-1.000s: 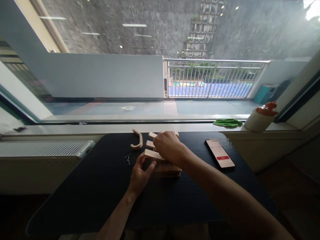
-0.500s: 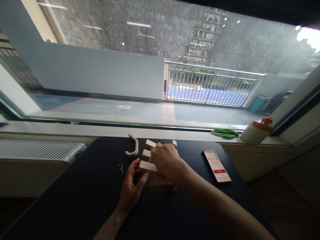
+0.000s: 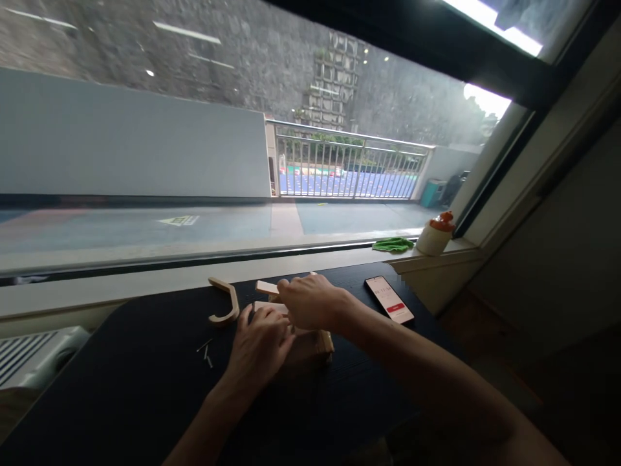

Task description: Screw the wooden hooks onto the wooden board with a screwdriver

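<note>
A light wooden assembly (image 3: pixel 310 343) of flat slats on a block base sits on the black table (image 3: pixel 145 401). My left hand (image 3: pixel 257 346) lies over its near left side, fingers curled on the lowest slat (image 3: pixel 264 306). My right hand (image 3: pixel 308 301) is closed round the upper slats from the right; another slat end (image 3: pixel 266 287) sticks out to the left of it. A curved wooden hook piece (image 3: pixel 224 301) lies loose to the left. A few small nails (image 3: pixel 207 351) lie near it.
A phone (image 3: pixel 389 299) with a lit screen lies on the table's right side. On the window sill (image 3: pixel 145 285) sit a green cloth (image 3: pixel 392 244) and a white jar with an orange lid (image 3: pixel 434 236). A radiator (image 3: pixel 29 356) is at left.
The view has swung up and to the right. My left hand has moved from beside the wooden assembly onto its lower slat; my right hand stays on the upper slats.
</note>
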Demonstrator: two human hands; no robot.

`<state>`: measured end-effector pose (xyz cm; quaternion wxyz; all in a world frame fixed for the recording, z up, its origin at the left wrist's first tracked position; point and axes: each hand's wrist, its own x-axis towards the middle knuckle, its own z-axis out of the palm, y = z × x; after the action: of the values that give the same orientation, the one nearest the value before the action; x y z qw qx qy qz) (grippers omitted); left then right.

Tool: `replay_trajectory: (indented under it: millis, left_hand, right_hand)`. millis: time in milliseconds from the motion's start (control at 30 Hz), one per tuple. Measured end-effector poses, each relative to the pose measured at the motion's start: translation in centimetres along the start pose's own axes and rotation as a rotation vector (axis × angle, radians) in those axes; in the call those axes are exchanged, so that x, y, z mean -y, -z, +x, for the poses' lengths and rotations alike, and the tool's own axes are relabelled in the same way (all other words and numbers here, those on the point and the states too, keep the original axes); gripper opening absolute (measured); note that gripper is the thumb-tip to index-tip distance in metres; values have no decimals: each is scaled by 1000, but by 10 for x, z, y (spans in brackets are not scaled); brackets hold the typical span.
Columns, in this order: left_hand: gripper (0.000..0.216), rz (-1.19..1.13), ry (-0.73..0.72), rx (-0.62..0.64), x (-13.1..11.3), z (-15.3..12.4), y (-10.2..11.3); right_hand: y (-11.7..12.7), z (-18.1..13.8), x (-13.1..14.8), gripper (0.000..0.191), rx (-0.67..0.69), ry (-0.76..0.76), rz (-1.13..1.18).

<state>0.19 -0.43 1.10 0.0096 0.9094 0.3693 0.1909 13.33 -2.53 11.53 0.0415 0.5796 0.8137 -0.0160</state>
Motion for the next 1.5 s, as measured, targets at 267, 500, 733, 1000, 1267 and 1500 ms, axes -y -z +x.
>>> replay_trajectory:
  millis: [267, 500, 733, 1000, 1267, 1500]
  left_hand:
    - [18, 46, 56, 39, -3, 5, -6]
    - [18, 22, 126, 62, -6, 1, -11]
    - [20, -19, 136, 35, -7, -1, -8]
    - [18, -26, 149, 34, -8, 1, -10]
    - [19, -33, 134, 51, -6, 4, -11]
    - [23, -43, 148, 74, -8, 4, -11]
  right_hand:
    - [-1, 2, -9, 14, 53, 121, 55]
    - [-12, 2, -12, 15, -8, 111, 38]
    - [-7, -2, -14, 13, 25, 169, 5]
    - [-10, 2, -16, 15, 15, 90, -13]
    - [-12, -6, -18, 16, -51, 124, 10]
    - [-10, 2, -16, 10, 14, 114, -10]
